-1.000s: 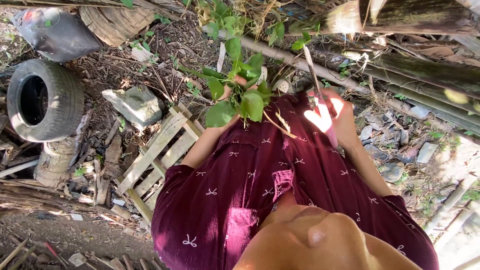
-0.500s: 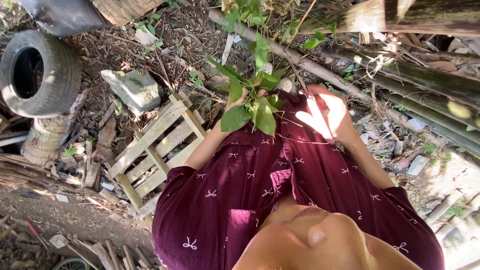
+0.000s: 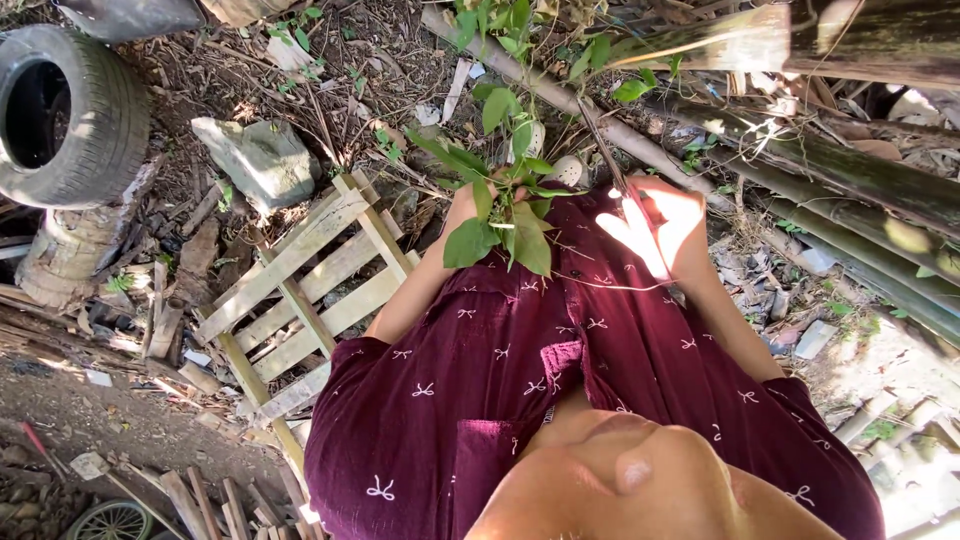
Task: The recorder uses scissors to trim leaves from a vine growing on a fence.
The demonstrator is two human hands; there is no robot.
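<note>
Left hand (image 3: 468,200) clenches a bunch of leafy green sprigs (image 3: 500,215) at chest height; right hand (image 3: 660,225) pinches a thin stem (image 3: 608,155). Light, limp, easily bruised; best gripped low on the stalks

Your left hand (image 3: 468,205) holds a leaf bunch (image 3: 500,215) just beside your right hand (image 3: 660,230). A pallet (image 3: 300,290) lies left of your left arm, a stone (image 3: 255,160) beyond it, a tyre (image 3: 65,110) farther left. Poles (image 3: 850,170) lie right, past your hands.
</note>
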